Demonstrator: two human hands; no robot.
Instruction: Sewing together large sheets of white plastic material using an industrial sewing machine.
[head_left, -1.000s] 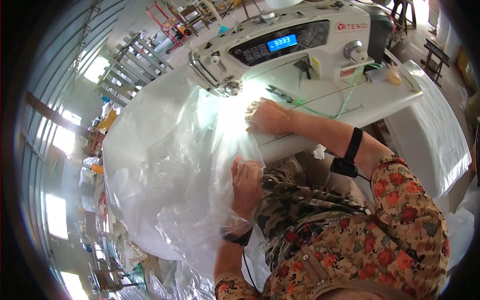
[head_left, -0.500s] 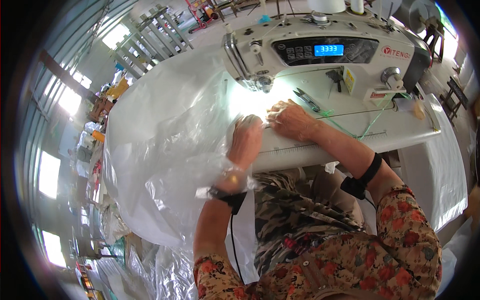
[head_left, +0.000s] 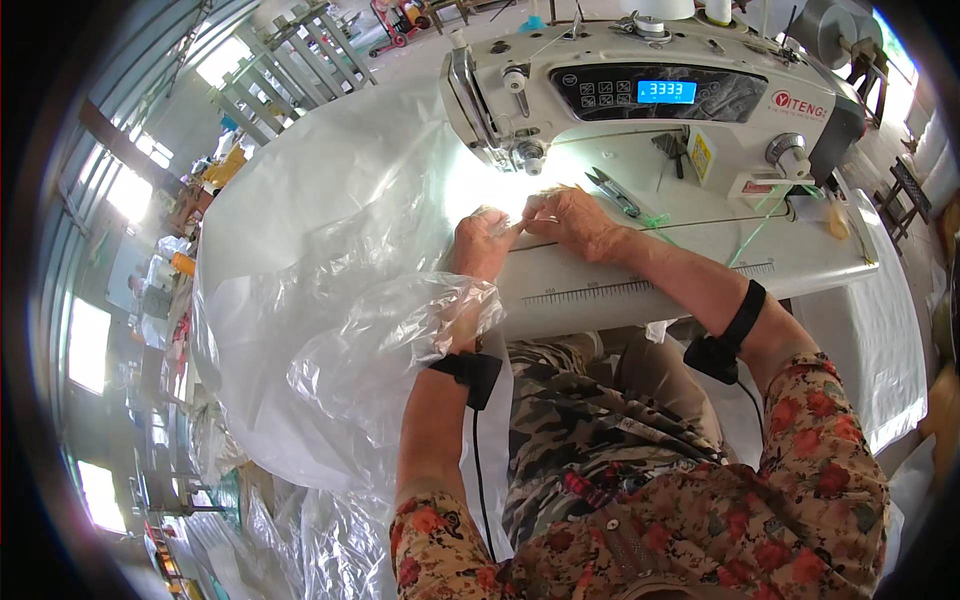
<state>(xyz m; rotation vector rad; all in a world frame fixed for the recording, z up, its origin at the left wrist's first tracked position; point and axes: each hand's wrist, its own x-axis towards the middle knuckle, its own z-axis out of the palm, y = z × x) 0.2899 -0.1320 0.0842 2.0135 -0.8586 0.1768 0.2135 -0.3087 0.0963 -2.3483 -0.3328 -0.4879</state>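
Both hands meet just in front of the needle area of a white sewing machine [head_left: 530, 160], under its bright lamp. My left hand [head_left: 484, 242] is closed, pinching the edge of a clear plastic sheet [head_left: 350, 350] that drapes over my left wrist and spreads across the left of the table. My right hand [head_left: 575, 224] is pinched closed at the same edge, its fingertips touching those of the left. Glare hides the exact fold of plastic between them. A pair of thread snips [head_left: 615, 193] lies on the machine bed beyond my right hand.
Green thread [head_left: 745, 240] trails over the bed at the right. A lit control panel [head_left: 660, 93] fronts the machine arm, with thread cones [head_left: 655, 8] above. A ruler scale [head_left: 600, 290] runs along the table's near edge. More plastic hangs down at the lower left.
My hands have come together, fingertips now touching at the plastic's edge. The plastic around my left wrist has shifted and bunched higher on the forearm.
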